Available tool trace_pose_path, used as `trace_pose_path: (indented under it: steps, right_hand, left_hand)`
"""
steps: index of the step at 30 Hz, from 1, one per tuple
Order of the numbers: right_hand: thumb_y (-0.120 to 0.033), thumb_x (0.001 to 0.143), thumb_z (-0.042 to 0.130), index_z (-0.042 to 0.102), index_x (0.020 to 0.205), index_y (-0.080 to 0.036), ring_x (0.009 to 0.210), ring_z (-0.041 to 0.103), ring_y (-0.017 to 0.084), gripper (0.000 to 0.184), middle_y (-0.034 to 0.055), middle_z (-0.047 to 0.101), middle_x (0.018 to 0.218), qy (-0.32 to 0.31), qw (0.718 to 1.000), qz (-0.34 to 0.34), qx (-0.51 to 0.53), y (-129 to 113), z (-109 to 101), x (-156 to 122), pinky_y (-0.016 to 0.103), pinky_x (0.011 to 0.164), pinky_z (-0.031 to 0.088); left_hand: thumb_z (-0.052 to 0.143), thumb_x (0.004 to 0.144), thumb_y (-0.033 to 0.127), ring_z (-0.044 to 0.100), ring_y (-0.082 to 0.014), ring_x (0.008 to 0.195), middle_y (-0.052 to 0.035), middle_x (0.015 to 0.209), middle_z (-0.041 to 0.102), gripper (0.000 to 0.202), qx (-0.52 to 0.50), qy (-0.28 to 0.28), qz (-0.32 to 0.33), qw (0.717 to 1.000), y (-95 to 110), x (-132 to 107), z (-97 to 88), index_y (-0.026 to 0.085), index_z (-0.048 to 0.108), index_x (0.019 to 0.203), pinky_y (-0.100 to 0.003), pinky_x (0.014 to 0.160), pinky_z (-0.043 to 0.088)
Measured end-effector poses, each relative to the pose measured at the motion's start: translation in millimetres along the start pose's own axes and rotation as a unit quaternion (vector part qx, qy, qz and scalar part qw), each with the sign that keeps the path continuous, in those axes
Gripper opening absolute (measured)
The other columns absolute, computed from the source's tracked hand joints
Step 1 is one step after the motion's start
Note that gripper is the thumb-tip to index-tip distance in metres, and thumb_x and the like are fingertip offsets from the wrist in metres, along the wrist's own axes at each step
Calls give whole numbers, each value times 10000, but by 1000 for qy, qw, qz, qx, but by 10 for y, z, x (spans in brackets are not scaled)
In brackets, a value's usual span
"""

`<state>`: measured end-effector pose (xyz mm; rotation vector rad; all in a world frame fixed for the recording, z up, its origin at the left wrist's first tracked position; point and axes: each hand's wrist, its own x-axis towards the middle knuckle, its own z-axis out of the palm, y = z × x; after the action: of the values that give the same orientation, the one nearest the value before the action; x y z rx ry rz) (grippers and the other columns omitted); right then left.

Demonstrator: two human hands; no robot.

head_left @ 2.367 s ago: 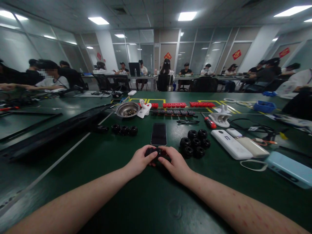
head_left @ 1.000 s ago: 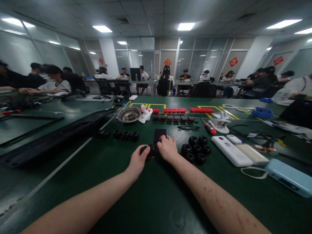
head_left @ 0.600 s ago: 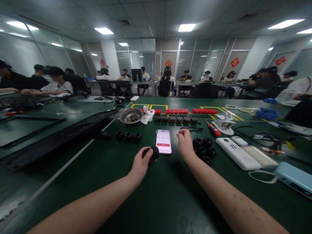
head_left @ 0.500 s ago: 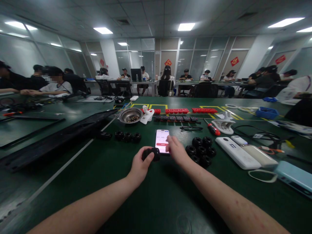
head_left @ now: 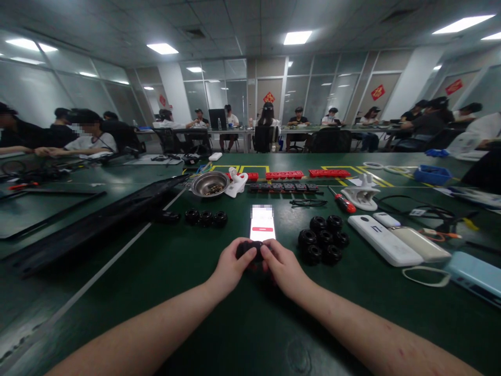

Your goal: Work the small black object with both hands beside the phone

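My left hand (head_left: 233, 265) is closed on a black wheel-like part (head_left: 250, 251), its thumb lying on top. From the other side my right hand (head_left: 282, 263) grips the same part with thumb and fingers. Just beyond the part lies a phone (head_left: 262, 222) with a lit white screen and a red bar. A cluster of several similar black wheels (head_left: 324, 237) stands to the right of my right hand. To the left of the phone, a row of 3 black wheels (head_left: 206, 217) sits on the green table (head_left: 250, 324).
Farther back are a metal bowl (head_left: 210, 185) with small parts, a white bracket (head_left: 237, 183), red trays (head_left: 284, 175) and a dark strip (head_left: 284, 187). A red-handled screwdriver (head_left: 345, 202) and white power bank (head_left: 381, 240) lie right. A long black panel (head_left: 97, 224) lies left.
My right hand has come down from the phone's screen to the black wheel-like part and taken hold of it alongside my left hand. The phone's display has become brighter.
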<state>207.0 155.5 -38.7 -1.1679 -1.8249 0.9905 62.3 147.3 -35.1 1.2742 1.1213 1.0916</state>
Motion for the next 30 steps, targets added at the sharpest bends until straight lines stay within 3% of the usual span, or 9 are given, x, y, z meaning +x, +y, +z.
trace_pose_path:
  steps: [4, 8, 11, 15, 18, 23, 26, 30]
  right_hand:
    - [-300, 768, 495, 485, 968, -196, 654, 526, 148, 225, 13, 560, 757, -4, 999, -42, -22, 58, -46, -116, 282, 580, 427]
    - [-219, 707, 566, 401, 1095, -224, 747, 517, 159, 422, 54, 522, 990, -12, 994, -94, -47, 39, -63, -163, 295, 637, 432]
    - [-308, 762, 503, 385, 1094, -218, 674, 517, 150, 363, 37, 546, 875, -4, 996, -72, -53, 40, -67, -159, 286, 593, 422]
    - [-349, 804, 436, 467, 940, -198, 579, 491, 134, 206, -15, 520, 650, -7, 997, -53, -56, 70, -80, -140, 263, 543, 398]
    - [-284, 775, 494, 467, 968, -202, 666, 504, 143, 212, 13, 544, 785, 4, 995, -79, -56, 67, -77, -145, 273, 595, 415]
    - [-243, 710, 568, 397, 1086, -215, 843, 489, 180, 414, 57, 499, 1011, 31, 989, -124, -75, 45, -44, -168, 323, 736, 412]
    - [-329, 764, 498, 379, 1099, -207, 753, 507, 174, 376, 43, 532, 891, 27, 992, -88, -81, 57, -40, -159, 320, 669, 421]
    - [-327, 803, 438, 467, 960, -198, 630, 495, 149, 205, 1, 525, 708, 9, 994, -61, -87, 69, -62, -135, 284, 578, 408]
  left_hand:
    - [542, 688, 389, 563, -171, 728, -36, 852, 557, 320, 23, -51, 10, 998, -67, 25, -11, 160, 508, 907, -297, 617, 490]
    - [521, 705, 380, 559, -188, 806, -37, 842, 572, 282, 46, -38, 14, 998, -49, 23, -20, 158, 536, 877, -315, 703, 468]
    - [542, 689, 365, 563, -180, 770, -25, 837, 561, 268, 41, -31, 17, 999, -6, -10, 2, 170, 533, 872, -314, 673, 475]
    - [548, 682, 358, 563, -168, 709, -25, 840, 549, 288, 33, -39, -8, 999, 34, -44, 41, 167, 514, 895, -303, 610, 481]
    - [520, 701, 373, 567, -164, 695, -33, 840, 559, 300, 31, -48, -33, 998, 38, -34, 38, 158, 510, 910, -301, 610, 476]
    - [488, 726, 379, 565, -167, 705, -34, 812, 568, 276, 25, -30, -37, 999, 41, -22, 13, 157, 520, 888, -284, 598, 467]
    - [511, 713, 360, 560, -154, 677, -24, 824, 551, 260, 22, -16, -33, 999, 51, -44, 27, 166, 509, 887, -280, 584, 471]
    - [534, 699, 357, 558, -140, 649, -19, 826, 545, 283, 37, -34, -30, 998, 25, -37, 42, 161, 502, 900, -273, 580, 465]
